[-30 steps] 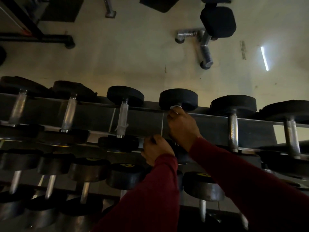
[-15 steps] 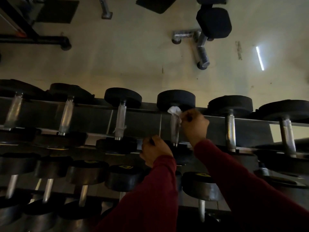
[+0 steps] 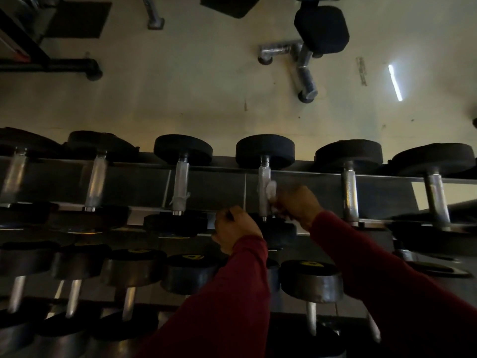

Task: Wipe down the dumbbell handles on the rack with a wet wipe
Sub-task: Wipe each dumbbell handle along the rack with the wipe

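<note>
White wet wipe (image 3: 271, 190) was bunched against right side of knurled chrome dumbbell handle (image 3: 263, 187), mid-frame on rack (image 3: 214, 188) top tier; black rubber heads either end.

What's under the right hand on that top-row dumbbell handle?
The right hand presses a white wet wipe against the lower part of the knurled handle. The upper handle is bare. How much wipe lies under the fingers is hidden.

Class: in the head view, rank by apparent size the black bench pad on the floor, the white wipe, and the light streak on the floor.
1. Black bench pad
2. Light streak
3. White wipe, partly hidden by the right hand, so its full size is uncertain.
</note>
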A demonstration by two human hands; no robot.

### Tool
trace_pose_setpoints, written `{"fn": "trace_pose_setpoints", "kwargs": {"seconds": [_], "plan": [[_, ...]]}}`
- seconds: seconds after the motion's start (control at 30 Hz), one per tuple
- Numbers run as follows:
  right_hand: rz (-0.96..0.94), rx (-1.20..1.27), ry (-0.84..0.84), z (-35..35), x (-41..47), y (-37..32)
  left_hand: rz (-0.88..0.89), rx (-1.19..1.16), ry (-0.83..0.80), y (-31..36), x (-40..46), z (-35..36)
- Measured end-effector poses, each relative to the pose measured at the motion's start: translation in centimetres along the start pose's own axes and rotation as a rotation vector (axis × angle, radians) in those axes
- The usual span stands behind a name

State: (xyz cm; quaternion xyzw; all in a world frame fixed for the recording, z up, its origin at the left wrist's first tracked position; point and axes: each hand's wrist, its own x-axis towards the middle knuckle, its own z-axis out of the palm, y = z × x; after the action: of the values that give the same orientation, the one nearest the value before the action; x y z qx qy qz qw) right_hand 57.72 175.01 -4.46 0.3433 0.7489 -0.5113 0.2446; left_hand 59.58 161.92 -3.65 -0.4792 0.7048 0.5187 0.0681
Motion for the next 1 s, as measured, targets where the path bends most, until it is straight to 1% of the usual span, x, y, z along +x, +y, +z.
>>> {"fn": "trace_pose_setpoints", "kwargs": {"seconds": [0.07, 0.1, 0.13, 0.2, 0.23, 0.27, 0.33, 0.4, 0.43, 0.5, 0.53, 0.57, 0.6, 0.67, 0.7, 0.73, 0.77, 0.83, 0.87, 0.93, 1.0], "plan": [[-0.037, -0.068, -0.033, -0.1, -0.6, 0.4, 0.004, -0.014, 0.002, -0.1, 0.0, 0.1], [-0.037, -0.057, -0.023, 0.0, -0.5, 0.2, 0.006, -0.015, 0.003, -0.1, -0.1, 0.1], [-0.001, 0.009, -0.002, 0.0, -0.1, 0.0, 0.011, -0.014, 0.006, -0.1, -0.1, 0.1], [0.078, 0.261, 0.017, -0.2, 0.8, -0.9, 0.019, -0.012, 0.013, -0.1, 0.0, 0.0], [0.089, 0.387, 0.024, -0.3, 1.2, -1.4, 0.02, -0.016, 0.012, -0.2, 0.1, 0.0], [0.086, 0.455, 0.032, -0.3, 1.7, -1.6, 0.02, -0.021, 0.011, -0.2, 0.1, 0.1], [0.047, 0.445, 0.044, -0.1, 1.7, -1.8, 0.018, -0.019, 0.012, -0.3, 0.3, 0.2], [0.018, 0.299, 0.042, 0.0, 1.1, -1.3, 0.017, -0.01, 0.005, -0.4, 0.5, 0.3], [0.016, 0.183, 0.02, -0.1, 0.8, -0.9, 0.016, -0.009, 0.002, -0.5, 0.6, 0.3], [0.004, -0.137, -0.05, -0.5, 0.1, -0.5, 0.012, -0.01, -0.002, -0.6, 0.7, 0.4], [-0.037, -0.29, -0.034, -0.6, 0.0, -0.4, 0.011, -0.008, 0.001, -0.7, 0.7, 0.4], [-0.117, -0.434, 0.03, -0.5, -0.2, -0.5, 0.014, -0.005, 0.004, -0.7, 0.6, 0.4], [-0.231, -0.56, 0.133, -0.3, -0.3, -0.8, 0.019, 0.0, 0.006, -0.7, 0.6, 0.4], [-0.541, -0.64, 0.351, 0.6, -0.7, -1.6, 0.023, 0.005, -0.002, -0.7, 0.6, 0.4], [-0.69, -0.658, 0.395, 1.0, -0.7, -2.0, 0.027, 0.0, -0.005, -0.6, 0.5, 0.3], [-0.797, -0.72, 0.378, 1.3, -0.6, -2.4, 0.03, -0.007, -0.005, -0.6, 0.5, 0.3], [-0.868, -0.826, 0.315, 1.5, -0.4, -2.8, 0.031, -0.008, -0.005, -0.6, 0.4, 0.2], [-0.938, -1.04, 0.192, 1.3, 0.7, -3.0, 0.031, 0.006, -0.007, -0.5, 0.3, 0.0], [-0.963, -1.097, 0.159, 0.9, 1.2, -2.8, 0.029, 0.013, -0.007, -0.5, 0.3, 0.0], [-1.027, -1.123, 0.082, 0.1, 1.7, -2.2, 0.023, 0.017, -0.01, -0.5, 0.4, 0.0], [-1.094, -1.223, -0.065, -0.2, 1.5, -1.8, 0.019, 0.017, -0.006, -0.6, 0.4, 0.1]]}}
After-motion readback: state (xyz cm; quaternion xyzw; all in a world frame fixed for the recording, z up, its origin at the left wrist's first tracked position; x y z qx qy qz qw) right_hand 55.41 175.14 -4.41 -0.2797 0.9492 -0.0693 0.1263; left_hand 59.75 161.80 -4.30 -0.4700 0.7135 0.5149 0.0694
